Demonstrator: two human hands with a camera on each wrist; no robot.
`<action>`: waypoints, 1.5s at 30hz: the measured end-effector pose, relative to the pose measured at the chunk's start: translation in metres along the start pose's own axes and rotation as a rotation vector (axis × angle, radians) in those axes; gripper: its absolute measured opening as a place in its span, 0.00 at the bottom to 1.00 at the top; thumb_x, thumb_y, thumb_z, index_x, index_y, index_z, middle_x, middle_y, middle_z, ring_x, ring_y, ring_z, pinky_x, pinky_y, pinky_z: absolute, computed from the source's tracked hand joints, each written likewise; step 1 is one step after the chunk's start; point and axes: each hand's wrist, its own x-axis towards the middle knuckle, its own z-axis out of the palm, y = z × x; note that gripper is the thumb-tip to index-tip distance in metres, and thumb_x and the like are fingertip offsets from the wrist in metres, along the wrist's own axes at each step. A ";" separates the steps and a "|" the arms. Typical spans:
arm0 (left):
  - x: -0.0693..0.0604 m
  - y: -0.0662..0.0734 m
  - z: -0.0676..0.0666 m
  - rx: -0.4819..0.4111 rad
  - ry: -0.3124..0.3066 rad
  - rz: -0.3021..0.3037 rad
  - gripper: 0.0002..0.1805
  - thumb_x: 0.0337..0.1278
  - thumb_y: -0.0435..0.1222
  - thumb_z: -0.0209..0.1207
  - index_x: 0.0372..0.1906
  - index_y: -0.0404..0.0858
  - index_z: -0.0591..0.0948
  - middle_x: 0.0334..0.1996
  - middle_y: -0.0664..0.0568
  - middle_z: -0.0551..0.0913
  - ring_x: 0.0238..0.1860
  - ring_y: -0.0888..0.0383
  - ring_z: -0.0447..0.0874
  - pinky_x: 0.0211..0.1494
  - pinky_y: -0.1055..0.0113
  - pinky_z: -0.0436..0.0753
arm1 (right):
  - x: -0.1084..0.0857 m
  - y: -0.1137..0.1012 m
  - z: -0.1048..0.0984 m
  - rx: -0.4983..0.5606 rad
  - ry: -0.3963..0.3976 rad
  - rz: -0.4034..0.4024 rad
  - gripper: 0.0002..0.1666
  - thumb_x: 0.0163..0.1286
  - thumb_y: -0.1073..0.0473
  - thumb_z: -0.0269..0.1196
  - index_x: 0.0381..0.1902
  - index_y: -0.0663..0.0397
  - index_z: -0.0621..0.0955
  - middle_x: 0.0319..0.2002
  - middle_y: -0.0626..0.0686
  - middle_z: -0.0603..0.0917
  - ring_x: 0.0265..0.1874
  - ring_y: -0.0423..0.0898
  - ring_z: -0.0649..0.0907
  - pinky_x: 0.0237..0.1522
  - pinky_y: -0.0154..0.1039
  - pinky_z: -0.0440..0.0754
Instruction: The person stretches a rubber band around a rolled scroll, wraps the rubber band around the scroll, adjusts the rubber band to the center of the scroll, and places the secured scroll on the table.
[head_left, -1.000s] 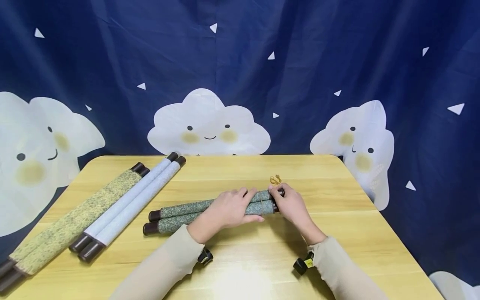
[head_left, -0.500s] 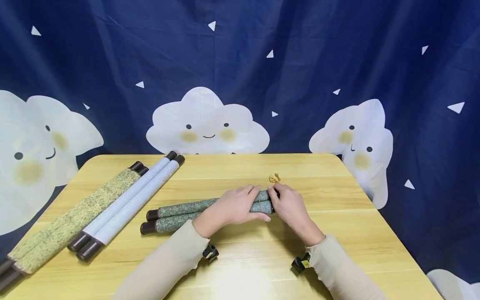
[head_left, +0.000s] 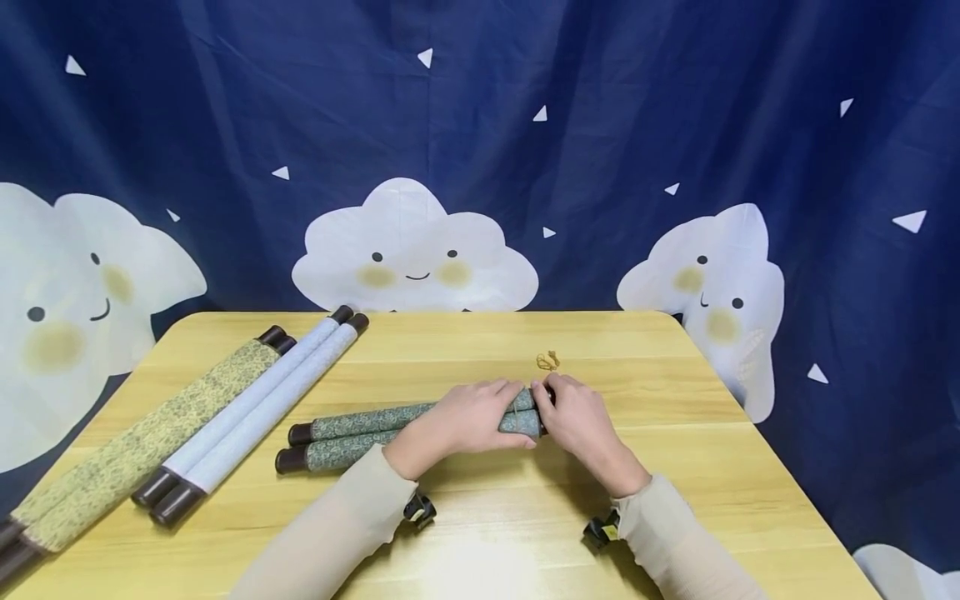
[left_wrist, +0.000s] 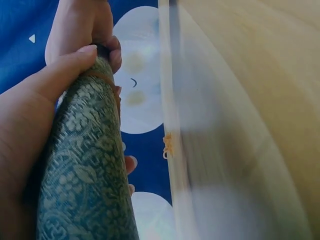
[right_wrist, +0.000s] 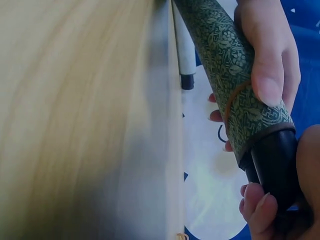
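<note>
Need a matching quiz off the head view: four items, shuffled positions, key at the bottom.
Items
1. yellow patterned rolls
2. pale blue rolls
3. green patterned rolls
4. orange cord

Positions
A. just beyond the right hand
B. leftmost of the rolls
C. held by the left hand and the right hand
D. second set of rolls from the left

Pairs: 1-B, 2-D, 3-C, 4-A

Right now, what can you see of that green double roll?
The green double roll is two parallel rolls of what looks like floral fabric, with smooth dark end caps. A thin brown cord crosses it near the right end. It lies crosswise over the table; the left hand grips it near the cord, the right hand the caps beyond.
</note>
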 end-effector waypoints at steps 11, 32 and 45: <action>-0.009 -0.011 -0.010 -0.032 -0.048 -0.045 0.49 0.56 0.67 0.55 0.72 0.37 0.65 0.67 0.44 0.71 0.64 0.46 0.72 0.62 0.51 0.75 | 0.004 0.007 -0.007 -0.009 -0.007 0.013 0.18 0.75 0.48 0.54 0.32 0.53 0.82 0.29 0.54 0.83 0.29 0.55 0.83 0.33 0.52 0.79; -0.012 0.000 -0.009 -0.026 0.005 0.024 0.54 0.54 0.72 0.49 0.76 0.41 0.57 0.70 0.46 0.67 0.68 0.46 0.67 0.65 0.44 0.69 | -0.005 -0.007 -0.006 -0.035 0.047 -0.044 0.20 0.76 0.49 0.53 0.37 0.60 0.83 0.35 0.58 0.85 0.30 0.57 0.84 0.32 0.53 0.81; -0.011 -0.005 -0.013 0.050 -0.001 0.008 0.49 0.58 0.66 0.54 0.72 0.33 0.65 0.66 0.41 0.72 0.64 0.45 0.72 0.67 0.53 0.70 | 0.004 0.008 -0.016 -0.031 0.004 -0.009 0.21 0.76 0.47 0.53 0.35 0.56 0.84 0.31 0.56 0.85 0.30 0.57 0.84 0.34 0.53 0.80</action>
